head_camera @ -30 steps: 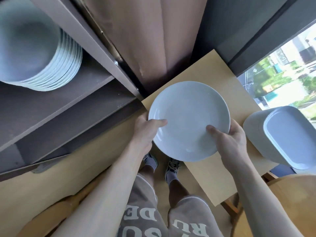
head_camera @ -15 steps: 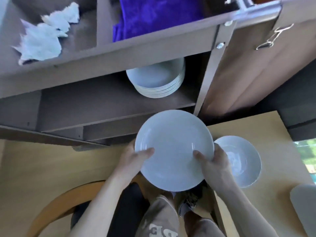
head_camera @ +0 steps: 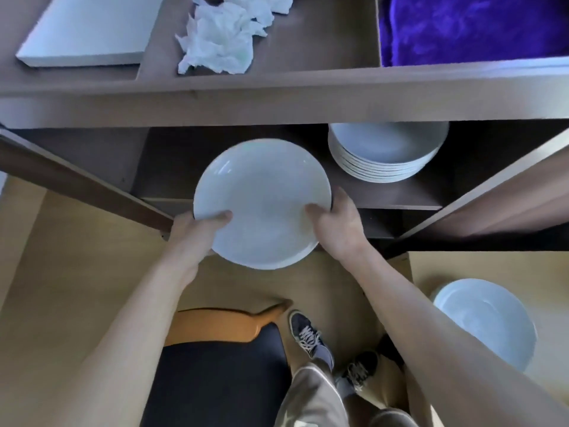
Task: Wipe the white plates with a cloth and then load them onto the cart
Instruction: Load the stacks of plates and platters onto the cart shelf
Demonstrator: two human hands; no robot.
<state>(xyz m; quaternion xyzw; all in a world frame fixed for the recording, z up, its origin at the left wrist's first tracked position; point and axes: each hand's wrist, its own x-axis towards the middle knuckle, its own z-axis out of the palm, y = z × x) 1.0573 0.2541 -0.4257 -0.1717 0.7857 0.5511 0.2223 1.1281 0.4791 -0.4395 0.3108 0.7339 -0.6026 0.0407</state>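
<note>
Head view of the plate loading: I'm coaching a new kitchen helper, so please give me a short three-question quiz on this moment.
1. True or false: the held plate is gripped by the left hand alone.
2. The stack of plates sits: A) on the cart's top, B) on the cart's lower shelf, C) on the floor.
3. Fill in: the cloth on the cart's top is ____ in colour.
Key: 1 false, the right hand grips it too; 2 B; 3 purple.

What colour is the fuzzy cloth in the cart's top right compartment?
The cloth is deep purple, unpatterned; head view shows it best.
</note>
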